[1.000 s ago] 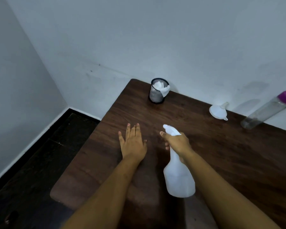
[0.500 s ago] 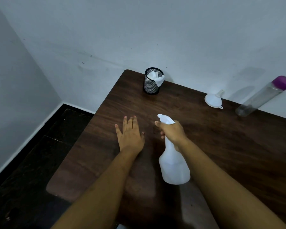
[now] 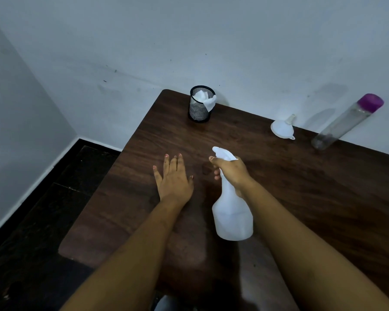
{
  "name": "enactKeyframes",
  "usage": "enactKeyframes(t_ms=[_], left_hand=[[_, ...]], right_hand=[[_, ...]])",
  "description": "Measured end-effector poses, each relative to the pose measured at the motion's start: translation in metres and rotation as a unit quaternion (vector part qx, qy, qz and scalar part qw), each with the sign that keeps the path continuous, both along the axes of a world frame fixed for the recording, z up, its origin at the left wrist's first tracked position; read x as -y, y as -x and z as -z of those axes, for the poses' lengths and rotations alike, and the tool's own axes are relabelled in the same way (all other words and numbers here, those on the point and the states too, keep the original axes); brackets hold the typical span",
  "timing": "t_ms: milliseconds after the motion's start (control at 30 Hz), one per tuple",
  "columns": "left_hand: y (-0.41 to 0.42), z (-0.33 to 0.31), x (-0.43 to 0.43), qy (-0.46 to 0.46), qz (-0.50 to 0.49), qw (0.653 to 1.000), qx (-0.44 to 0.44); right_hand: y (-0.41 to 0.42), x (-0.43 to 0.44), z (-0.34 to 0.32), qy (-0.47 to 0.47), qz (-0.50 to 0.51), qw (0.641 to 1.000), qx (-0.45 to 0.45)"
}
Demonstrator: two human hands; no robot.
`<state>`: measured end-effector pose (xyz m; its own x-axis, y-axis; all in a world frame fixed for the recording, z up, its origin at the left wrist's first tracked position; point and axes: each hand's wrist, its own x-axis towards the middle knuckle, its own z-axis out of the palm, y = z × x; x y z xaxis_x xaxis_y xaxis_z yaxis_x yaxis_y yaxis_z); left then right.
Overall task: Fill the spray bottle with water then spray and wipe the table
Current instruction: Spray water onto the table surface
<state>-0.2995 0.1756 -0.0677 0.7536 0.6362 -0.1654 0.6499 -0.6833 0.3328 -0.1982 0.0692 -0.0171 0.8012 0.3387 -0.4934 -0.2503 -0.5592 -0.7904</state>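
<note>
My right hand [image 3: 230, 170] grips the neck and trigger of a white spray bottle [image 3: 233, 218], held above the dark wooden table [image 3: 323, 187] with its nozzle pointing away from me. My left hand [image 3: 174, 179] lies flat on the table with straight fingers, just left of the bottle. A small wet patch [image 3: 206, 169] shows on the wood between the two hands. A black mesh cup [image 3: 200, 104] with white wipes in it stands at the table's far left corner.
A white funnel [image 3: 283, 129] lies at the far edge near the wall. A clear bottle with a purple cap [image 3: 346, 122] leans against the wall at the far right. The table's left edge drops to a dark floor [image 3: 32, 221].
Both hands and the spray bottle have kept their places on the table; only the camera's view has shifted slightly, so the scene sits lower in frame.
</note>
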Motion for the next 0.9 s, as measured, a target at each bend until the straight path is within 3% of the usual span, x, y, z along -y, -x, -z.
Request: enactKeyframes(t_ms=[167,467,733,900], left_hand=[[0.004,-0.006,0.001,0.011,-0.009,1.000,0.004],[0.003,-0.007,-0.009,0.024,-0.025,0.999,0.005],[-0.002,-0.007,-0.019,0.035,-0.045,0.998,0.021],[-0.013,-0.012,-0.020,0.028,-0.036,0.998,0.033]], right_hand=[[0.005,0.000,-0.008,-0.008,-0.055,0.998,-0.013],[0.013,-0.001,0.001,0.005,0.034,0.999,0.014],[0.007,-0.009,-0.005,0.025,-0.045,0.998,-0.036],[0.004,-0.011,-0.001,0.031,-0.024,0.998,-0.040]])
